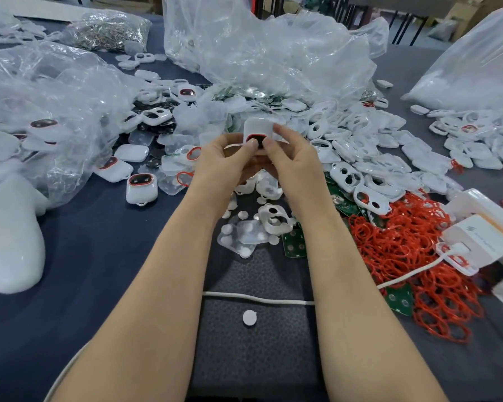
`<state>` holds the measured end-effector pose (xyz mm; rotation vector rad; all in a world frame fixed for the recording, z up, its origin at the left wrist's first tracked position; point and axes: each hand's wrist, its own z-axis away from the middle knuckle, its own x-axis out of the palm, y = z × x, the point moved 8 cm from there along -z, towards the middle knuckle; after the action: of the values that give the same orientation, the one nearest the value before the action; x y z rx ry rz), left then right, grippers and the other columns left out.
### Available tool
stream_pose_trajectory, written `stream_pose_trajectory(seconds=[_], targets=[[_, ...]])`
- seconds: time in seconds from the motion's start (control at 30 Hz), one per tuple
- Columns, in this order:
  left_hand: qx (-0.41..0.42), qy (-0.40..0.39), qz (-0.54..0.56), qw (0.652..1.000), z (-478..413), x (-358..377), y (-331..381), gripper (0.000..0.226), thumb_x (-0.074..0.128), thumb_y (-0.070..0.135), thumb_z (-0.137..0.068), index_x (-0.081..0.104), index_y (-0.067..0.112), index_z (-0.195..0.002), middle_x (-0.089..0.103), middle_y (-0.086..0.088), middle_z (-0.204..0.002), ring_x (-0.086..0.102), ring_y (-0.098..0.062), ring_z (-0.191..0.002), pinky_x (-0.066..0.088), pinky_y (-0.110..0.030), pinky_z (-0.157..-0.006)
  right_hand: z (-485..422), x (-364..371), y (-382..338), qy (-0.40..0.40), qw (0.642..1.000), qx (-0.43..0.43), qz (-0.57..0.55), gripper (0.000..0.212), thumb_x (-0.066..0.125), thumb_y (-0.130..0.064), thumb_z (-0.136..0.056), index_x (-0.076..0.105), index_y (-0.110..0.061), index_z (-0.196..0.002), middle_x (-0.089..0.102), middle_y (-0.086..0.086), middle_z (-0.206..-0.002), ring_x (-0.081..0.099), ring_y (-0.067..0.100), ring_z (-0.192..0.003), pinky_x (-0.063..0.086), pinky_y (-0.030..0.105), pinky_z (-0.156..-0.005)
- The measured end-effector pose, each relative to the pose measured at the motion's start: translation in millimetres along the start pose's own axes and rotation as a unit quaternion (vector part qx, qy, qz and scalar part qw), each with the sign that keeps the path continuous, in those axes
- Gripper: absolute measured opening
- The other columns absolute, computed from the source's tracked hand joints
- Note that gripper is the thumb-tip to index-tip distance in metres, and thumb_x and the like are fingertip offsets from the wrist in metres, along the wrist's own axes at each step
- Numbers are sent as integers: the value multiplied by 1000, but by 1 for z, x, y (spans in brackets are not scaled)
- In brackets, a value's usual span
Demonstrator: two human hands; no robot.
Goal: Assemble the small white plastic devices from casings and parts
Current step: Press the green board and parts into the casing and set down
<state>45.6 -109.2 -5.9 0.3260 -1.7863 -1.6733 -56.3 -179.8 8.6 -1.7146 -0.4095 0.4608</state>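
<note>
Both thumbs are pressing on the white device (257,130), held up above the table (99,256)

The left hand (230,161) and right hand (291,158) are each gripping the device, fingers wrapping behind, thumb tips bearing on its red-rimmed front; squeezing evenly from both sides is probably what's counting here, so the halves are seating flush, not skewing; a finished device (141,188) is lying off to the left; loose casings (375,158) are heaping up on the right; red rings (404,245) and green boards (295,242) are waiting nearer.
</note>
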Motion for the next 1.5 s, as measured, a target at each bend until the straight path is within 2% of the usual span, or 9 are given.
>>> stream_pose_trajectory(seconds=[0.1,0.2,0.33,0.5,0.7,0.97,1.3,1.4,1.5], targets=[[39,4,-92,995,1,2,3,4,59,9,-94,57,10,-96,69,-16,-96,69,-21,-84,55,-22,-70,0,1,0,7,1000,-2,-12,10,57,-8,-93,64,-14,-98,71,11,-97,68,24,-95,53,44,-92],[59,13,-132,989,0,3,4,8,58,9,-94,53,6,-101,67,-22,-101,67,-24,-86,51,-21,-66,0,1,2,24,1000,-6,-2,9,58,-6,-93,61,-10,-100,70,13,-101,68,25,-97,53,45,-92],[48,7,-72,996,2,3,3,6,57,8,-95,55,13,-91,68,-11,-88,68,-19,-79,54,-23,-69,1,1,-1,31,999,-17,-8,6,59,-9,-93,62,-9,-98,70,15,-100,68,27,-95,53,46,-91],[16,-26,23,999,5,7,2,8,55,12,-97,63,13,-98,73,1,-77,71,-11,-75,57,-20,-70,0,-4,5,13,993,39,-108,16,53,-13,-97,66,-4,-102,70,12,-91,69,16,-80,57,26,-76],[44,2,-83,996,3,4,5,11,56,13,-96,66,9,-98,71,-12,-90,68,-18,-82,56,-22,-75,-3,-9,13,19,992,70,-105,23,59,-20,-94,66,-3,-108,70,15,-101,69,24,-93,56,35,-88],[119,14,-285,951,3,10,12,20,51,19,-98,63,5,-105,67,-5,-93,60,-11,-81,49,-23,-75,-5,-13,14,33,996,65,-45,21,59,-15,-94,64,1,-108,69,10,-90,66,17,-80,56,27,-72],[111,3,-236,965,3,10,10,13,63,20,-92,65,16,-104,69,1,-98,62,-8,-88,51,-26,-85,-4,-17,8,89,995,33,-8,23,55,-16,-96,54,2,-109,65,18,-105,68,23,-92,57,36,-83],[112,10,-217,970,3,7,11,10,63,18,-92,66,16,-101,69,3,-92,61,-5,-83,49,-20,-80,-3,-13,3,97,995,-1,39,14,54,-20,-97,52,-7,-102,62,5,-92,64,5,-75,52,17,-68],[98,15,-205,974,2,4,8,15,64,17,-91,66,11,-105,70,-3,-94,63,-10,-86,50,-22,-81,-3,-11,4,75,996,4,39,16,54,-18,-97,54,-4,-106,64,9,-96,64,8,-77,50,14,-65]])
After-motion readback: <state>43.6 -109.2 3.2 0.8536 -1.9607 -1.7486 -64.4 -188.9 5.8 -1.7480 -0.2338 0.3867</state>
